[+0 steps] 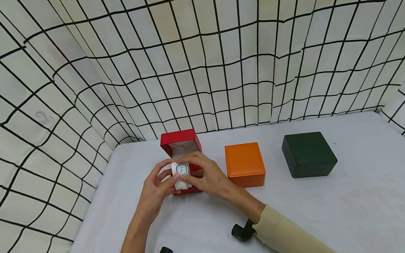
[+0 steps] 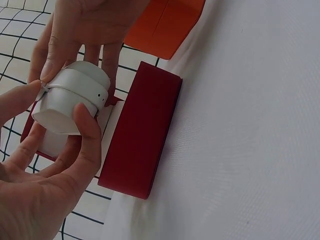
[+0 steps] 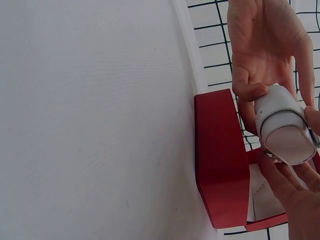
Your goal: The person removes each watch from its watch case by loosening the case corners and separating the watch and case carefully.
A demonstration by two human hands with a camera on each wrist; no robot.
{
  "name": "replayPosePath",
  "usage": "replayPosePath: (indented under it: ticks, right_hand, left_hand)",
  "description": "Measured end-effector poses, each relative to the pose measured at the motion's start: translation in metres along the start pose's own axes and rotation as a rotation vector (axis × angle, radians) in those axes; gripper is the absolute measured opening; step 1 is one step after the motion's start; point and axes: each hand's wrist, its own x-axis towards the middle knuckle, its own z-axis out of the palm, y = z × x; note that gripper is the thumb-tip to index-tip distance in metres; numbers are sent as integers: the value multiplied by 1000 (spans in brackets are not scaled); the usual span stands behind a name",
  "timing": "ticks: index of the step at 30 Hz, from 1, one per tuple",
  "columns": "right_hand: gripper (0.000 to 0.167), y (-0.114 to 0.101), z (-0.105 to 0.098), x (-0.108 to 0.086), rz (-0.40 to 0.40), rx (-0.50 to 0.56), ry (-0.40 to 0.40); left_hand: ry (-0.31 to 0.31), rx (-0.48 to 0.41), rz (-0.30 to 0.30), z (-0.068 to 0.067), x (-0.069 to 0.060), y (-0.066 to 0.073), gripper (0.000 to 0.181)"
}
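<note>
Here, 1 watch [image 1: 182, 170] in 2 hands [image 1: 155, 190] [image 1: 209, 175]

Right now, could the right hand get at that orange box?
Probably yes: the orange box sits just beside the right hand, with nothing visible between them. That hand is busy holding the white watch, though, so it would likely need to let go first.

On my feed I count 3 boxes: red box [image 1: 179, 137] ~7 o'clk, orange box [image 1: 244, 159] ~5, green box [image 1: 308, 149] ~4. Plus 1 watch [image 1: 182, 169] & 1 cushion [image 3: 287, 144] ~7, 2 hands (L hand [image 1: 155, 189] ~7, R hand [image 1: 210, 176] ~6), 2 wrist cams [image 1: 243, 233] ~5 & ~7.
</note>
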Motion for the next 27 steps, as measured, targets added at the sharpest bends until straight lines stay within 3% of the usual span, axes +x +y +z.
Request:
replayPosePath:
  ticks: [27]
  right_hand:
    - [43,-1,-2,-3,12,9,3]
  left_hand:
    - [16,17,-24,2,-1,3,53]
